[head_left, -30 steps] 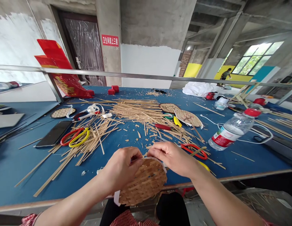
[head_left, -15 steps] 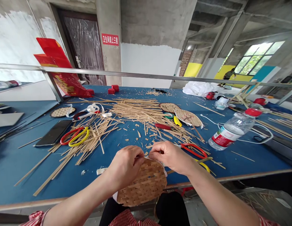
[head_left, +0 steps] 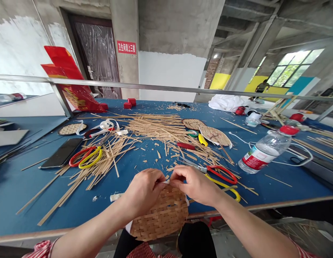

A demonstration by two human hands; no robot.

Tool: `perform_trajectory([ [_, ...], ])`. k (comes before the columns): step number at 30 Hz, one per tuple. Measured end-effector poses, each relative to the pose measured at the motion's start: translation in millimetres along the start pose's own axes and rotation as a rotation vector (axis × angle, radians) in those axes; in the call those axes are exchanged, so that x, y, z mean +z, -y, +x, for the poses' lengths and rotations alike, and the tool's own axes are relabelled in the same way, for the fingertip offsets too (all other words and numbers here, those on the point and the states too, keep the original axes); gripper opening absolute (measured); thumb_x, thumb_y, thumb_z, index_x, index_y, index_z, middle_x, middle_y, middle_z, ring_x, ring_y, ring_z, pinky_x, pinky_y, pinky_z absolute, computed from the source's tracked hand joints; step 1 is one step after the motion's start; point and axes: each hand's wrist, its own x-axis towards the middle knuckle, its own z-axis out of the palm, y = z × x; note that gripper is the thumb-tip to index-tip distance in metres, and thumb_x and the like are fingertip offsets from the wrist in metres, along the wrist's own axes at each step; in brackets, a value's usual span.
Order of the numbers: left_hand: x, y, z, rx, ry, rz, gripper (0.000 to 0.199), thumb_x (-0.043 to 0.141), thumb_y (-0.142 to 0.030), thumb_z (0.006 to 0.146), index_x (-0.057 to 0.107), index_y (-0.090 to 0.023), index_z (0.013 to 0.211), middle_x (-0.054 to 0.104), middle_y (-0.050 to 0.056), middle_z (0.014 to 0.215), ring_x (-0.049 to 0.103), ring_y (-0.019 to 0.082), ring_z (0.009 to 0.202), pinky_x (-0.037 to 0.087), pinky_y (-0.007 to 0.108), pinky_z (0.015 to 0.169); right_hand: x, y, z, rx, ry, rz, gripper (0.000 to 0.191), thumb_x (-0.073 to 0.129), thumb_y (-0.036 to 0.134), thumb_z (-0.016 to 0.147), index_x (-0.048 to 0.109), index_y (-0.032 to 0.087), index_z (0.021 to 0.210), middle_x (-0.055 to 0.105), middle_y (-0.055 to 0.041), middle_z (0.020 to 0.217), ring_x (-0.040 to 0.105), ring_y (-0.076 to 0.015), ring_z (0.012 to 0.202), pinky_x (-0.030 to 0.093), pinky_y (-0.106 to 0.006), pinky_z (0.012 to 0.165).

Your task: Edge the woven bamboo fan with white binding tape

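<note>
A round woven bamboo piece (head_left: 161, 218) hangs tilted between my hands at the table's front edge, with white tape (head_left: 187, 201) along parts of its rim. My left hand (head_left: 146, 188) pinches the white strip at the top edge between thumb and fingers. Close beside it, my right hand (head_left: 191, 183) pinches the same edge, fingertips nearly touching the left ones. My fingers partly cover the strip. Just beyond my right hand lie scissors (head_left: 221, 173) with red and yellow handles. A short white tape scrap (head_left: 116, 197) sits left of my left wrist.
Bamboo strips (head_left: 155, 127) are strewn over the blue table (head_left: 29, 195). Left are another pair of scissors (head_left: 85, 157), a phone (head_left: 61, 153) and a white tape roll (head_left: 107, 124). Right stand a water bottle (head_left: 265, 152) and a painted woven fan (head_left: 216, 136). A metal rail (head_left: 166, 87) crosses behind.
The woven piece has swung slightly down and left, and my hands have dropped a little. More of the scissors beside my right hand now shows.
</note>
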Motion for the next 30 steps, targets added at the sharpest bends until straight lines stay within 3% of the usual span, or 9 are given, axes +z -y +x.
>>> perform_trajectory([
  [8, -8.4, 7.2, -2.6, 0.084, 0.039, 0.024, 0.026, 0.048, -0.024, 0.078, 0.055, -0.024, 0.103, 0.063, 0.002, 0.09, 0.055, 0.016, 0.086, 0.04, 0.028, 0.075, 6.5, -6.1, -1.7, 0.007, -0.057, -0.004, 0.016, 0.042, 0.014, 0.078, 0.052, 0.016, 0.066, 0.055, 0.0002, 0.067, 0.049, -0.011, 0.065, 0.034, -0.021, 0.057],
  [16, -8.3, 12.1, -2.1, -0.026, -0.006, -0.182, 0.014, 0.045, -0.018, 0.074, 0.058, -0.019, 0.078, 0.061, -0.001, 0.078, 0.053, 0.013, 0.074, 0.039, 0.024, 0.068, 4.1, -4.6, 0.6, 0.047, -0.013, 0.042, 0.018, 0.042, 0.021, 0.079, 0.051, 0.016, 0.065, 0.054, 0.001, 0.063, 0.047, -0.01, 0.059, 0.032, -0.02, 0.052],
  [21, -11.2, 9.6, -1.1, -0.082, 0.078, -0.249, 0.014, 0.043, -0.018, 0.073, 0.057, -0.018, 0.075, 0.06, -0.003, 0.069, 0.051, 0.011, 0.064, 0.037, 0.021, 0.059, 4.0, -0.6, -1.0, 0.071, 0.006, 0.042, 0.017, 0.042, 0.02, 0.078, 0.051, 0.016, 0.064, 0.055, 0.0013, 0.063, 0.046, -0.0096, 0.059, 0.031, -0.02, 0.051],
  [30, -26.9, 4.4, 0.9, -0.03, 0.141, -0.256, 0.014, 0.047, -0.02, 0.072, 0.06, -0.02, 0.077, 0.062, -0.003, 0.079, 0.054, 0.011, 0.073, 0.038, 0.021, 0.064, 0.8, -4.1, -1.9, 0.067, 0.052, 0.065, 0.014, 0.043, 0.02, 0.076, 0.053, 0.016, 0.067, 0.056, 0.0007, 0.065, 0.047, -0.0099, 0.061, 0.033, -0.019, 0.052],
])
